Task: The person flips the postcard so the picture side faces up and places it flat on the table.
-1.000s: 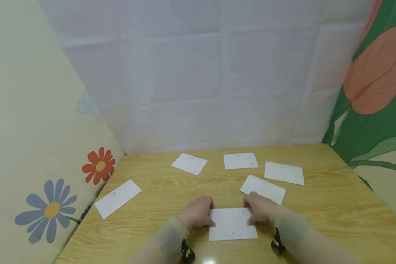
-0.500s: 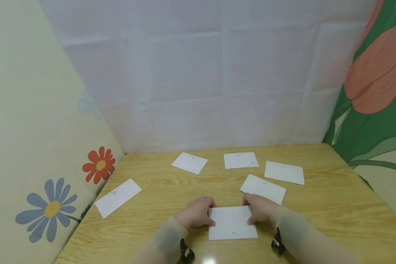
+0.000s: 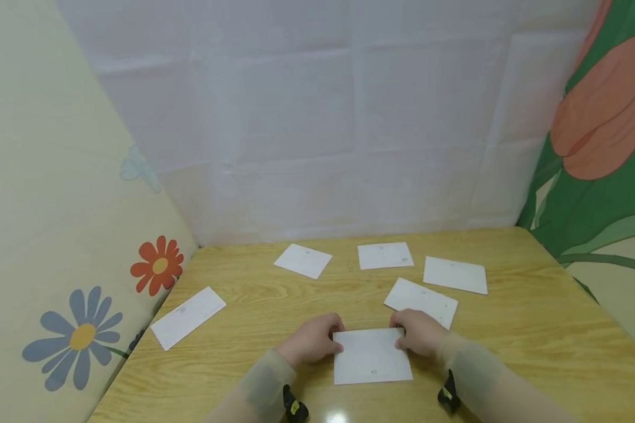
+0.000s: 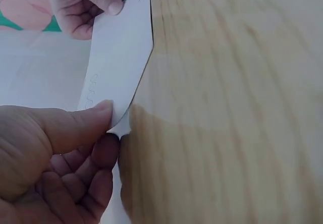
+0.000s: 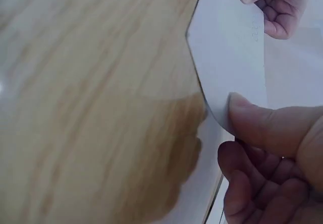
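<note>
A white rectangular paper card (image 3: 373, 358) with a small printed mark lies in front of me, its far edge slightly raised. My left hand (image 3: 313, 339) pinches its left side near the far corner, thumb on top and fingers curled beneath. On the opposite side my right hand (image 3: 419, 332) pinches the card the same way. Both wrist views show the card (image 4: 118, 47) bending up at the thumbs, and a row of small squiggly marks along its far edge. Just beyond my right hand lies another white card (image 3: 425, 301), partly covered by that hand.
More white cards lie spread on the wooden table (image 3: 264, 305): one at the left (image 3: 188, 317), a card at the back (image 3: 303, 261), another card (image 3: 385, 256) beside it and a card at the right (image 3: 455, 275). A white cloth (image 3: 296, 117) hangs behind the table.
Both thumbs have shifted a little toward the card's far corners, and its far edge has come up slightly. The other cards have stayed in place.
</note>
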Demonstrator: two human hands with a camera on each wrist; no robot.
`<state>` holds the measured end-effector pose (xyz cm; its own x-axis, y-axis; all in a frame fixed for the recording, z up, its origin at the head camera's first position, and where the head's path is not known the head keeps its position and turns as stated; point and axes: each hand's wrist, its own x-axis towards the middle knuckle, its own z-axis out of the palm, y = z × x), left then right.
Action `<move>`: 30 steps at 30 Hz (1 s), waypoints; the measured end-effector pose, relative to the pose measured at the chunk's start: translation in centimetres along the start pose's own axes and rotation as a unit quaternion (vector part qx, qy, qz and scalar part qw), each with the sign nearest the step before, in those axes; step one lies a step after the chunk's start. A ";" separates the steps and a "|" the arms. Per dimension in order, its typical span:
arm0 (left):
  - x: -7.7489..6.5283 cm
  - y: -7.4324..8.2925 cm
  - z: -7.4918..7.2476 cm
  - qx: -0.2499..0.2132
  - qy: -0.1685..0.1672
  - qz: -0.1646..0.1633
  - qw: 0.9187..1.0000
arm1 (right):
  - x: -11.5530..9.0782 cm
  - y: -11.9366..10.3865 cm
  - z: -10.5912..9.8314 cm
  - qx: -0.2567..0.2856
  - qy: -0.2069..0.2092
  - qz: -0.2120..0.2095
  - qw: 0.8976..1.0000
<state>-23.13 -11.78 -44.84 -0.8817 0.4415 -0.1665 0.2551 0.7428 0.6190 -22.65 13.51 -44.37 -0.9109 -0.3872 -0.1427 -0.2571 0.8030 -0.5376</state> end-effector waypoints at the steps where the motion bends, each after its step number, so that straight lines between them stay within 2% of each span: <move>1: 0.0 0.0 0.0 -0.005 0.004 0.002 1.000 | 0.0 0.0 -0.1 0.000 0.004 0.000 1.000; 10: -0.2 0.0 -0.8 -0.039 0.050 0.019 0.998 | -0.2 -0.1 -0.8 0.026 0.033 0.005 0.999; 14: -0.6 0.6 -1.5 -0.048 0.058 0.029 0.997 | -0.6 -0.4 -1.5 0.027 0.050 -0.010 0.998; 19: -1.1 1.2 -2.5 -0.048 0.061 0.042 0.996 | -1.3 -0.6 -2.6 0.020 0.072 -0.052 0.996; 24: -1.5 1.7 -3.2 -0.033 0.073 0.068 0.994 | -1.7 -0.9 -3.3 0.013 0.089 -0.089 0.992; 30: -1.8 1.8 -3.9 0.003 0.095 0.098 0.991 | -1.9 -1.2 -3.7 0.010 0.108 -0.106 0.988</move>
<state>-22.57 -13.17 -40.42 -0.8737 0.4751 0.1046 0.4307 0.6552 0.6207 -21.83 14.89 -40.37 -0.8854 -0.4386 0.1539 -0.4450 0.7041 -0.5533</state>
